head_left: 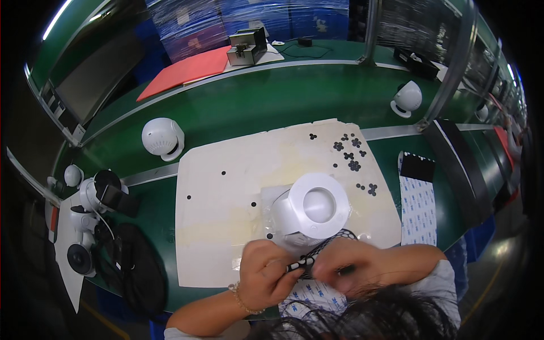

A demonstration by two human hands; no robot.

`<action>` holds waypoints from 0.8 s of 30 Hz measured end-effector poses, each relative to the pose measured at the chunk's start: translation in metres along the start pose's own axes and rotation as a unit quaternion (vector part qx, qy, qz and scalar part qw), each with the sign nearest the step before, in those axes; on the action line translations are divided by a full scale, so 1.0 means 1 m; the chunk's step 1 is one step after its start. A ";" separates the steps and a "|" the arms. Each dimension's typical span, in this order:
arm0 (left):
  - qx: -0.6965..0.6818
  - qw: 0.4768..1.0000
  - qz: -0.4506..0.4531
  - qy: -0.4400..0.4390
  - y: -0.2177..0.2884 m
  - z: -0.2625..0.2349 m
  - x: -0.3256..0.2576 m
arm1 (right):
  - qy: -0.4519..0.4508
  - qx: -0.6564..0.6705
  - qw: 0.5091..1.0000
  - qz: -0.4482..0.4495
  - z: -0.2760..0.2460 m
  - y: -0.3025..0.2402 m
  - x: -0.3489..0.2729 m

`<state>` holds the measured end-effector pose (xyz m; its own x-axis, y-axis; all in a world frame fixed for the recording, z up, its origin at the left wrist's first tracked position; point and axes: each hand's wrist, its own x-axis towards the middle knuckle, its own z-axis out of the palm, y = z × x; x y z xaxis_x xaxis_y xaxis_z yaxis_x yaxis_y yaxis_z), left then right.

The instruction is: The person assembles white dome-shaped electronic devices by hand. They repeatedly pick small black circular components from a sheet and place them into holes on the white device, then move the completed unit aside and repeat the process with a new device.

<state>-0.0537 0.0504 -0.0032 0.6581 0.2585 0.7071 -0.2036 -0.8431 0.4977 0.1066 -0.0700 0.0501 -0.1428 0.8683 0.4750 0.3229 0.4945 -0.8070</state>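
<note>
My left hand [263, 277] is closed, its thumb and fingers pinching the edge of a bent adhesive sheet [309, 260]. Black with rows of white round spots on top, this sheet shows a white, blue-printed backing [311, 297] lower down. Close beside it, my right hand [345, 266] has its fingers curled together at the sheet. A small dark bit shows by those fingers, but what they grip is hidden. Just beyond both hands, a white camera-like device [334, 218] lies with its ring-shaped base facing up. Clear plastic film [267, 212] is under it.
A cardboard sheet [215, 238] covers the bench middle, with black round pads [354, 165] scattered on it. Another adhesive sheet [418, 209] lies right. White devices stand at the back left [163, 137], back right [406, 99] and left [85, 221], near a black bag [141, 266].
</note>
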 end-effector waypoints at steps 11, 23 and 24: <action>0.077 0.994 0.013 -0.075 -0.005 0.001 -0.006 | 0.218 0.063 0.970 0.088 -0.042 0.041 0.016; 0.090 0.994 -0.006 -0.061 -0.004 0.006 -0.016 | 0.183 -0.047 0.979 0.072 -0.042 0.043 0.012; 0.087 0.995 -0.008 -0.057 -0.004 0.007 -0.016 | 0.182 -0.062 0.979 0.070 -0.042 0.043 0.011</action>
<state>-0.0585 0.0464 -0.0198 0.7403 0.2253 0.6334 -0.0705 -0.9109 0.4065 0.1579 -0.0408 0.0358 0.2456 0.8450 0.4750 0.4304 0.3441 -0.8345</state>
